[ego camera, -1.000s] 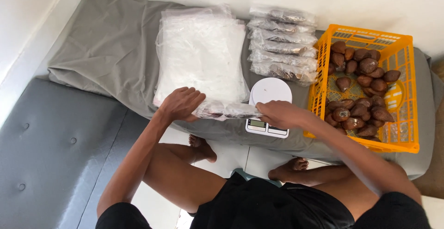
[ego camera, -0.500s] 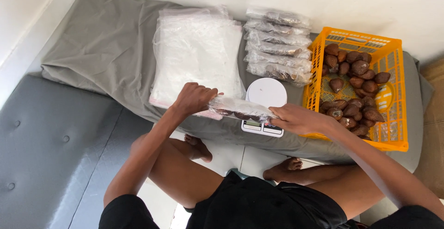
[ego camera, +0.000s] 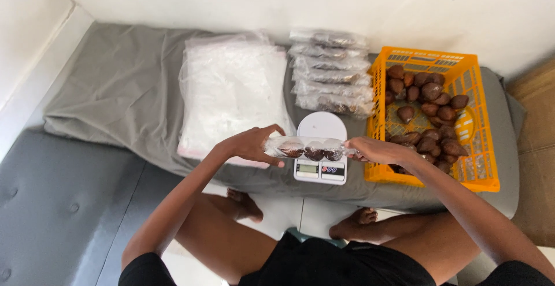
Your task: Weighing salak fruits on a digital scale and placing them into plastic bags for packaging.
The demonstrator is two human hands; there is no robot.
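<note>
Hands grip one clear bag [ego camera: 312,148] of brown scaly fruit: left hand [ego camera: 250,145] and right hand [ego camera: 373,149] clamped on its ends, right above the white kitchen scale [ego camera: 320,147]. Right of the scale, an orange crate [ego camera: 476,110] holds loose fruit; filled bags [ego camera: 330,72] behind it, empty bags [ego camera: 231,92] left.

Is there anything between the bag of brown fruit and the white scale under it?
Nothing visible. Both hands, left and right, hold the bag by its ends just above the scale, with only air between them.
</note>
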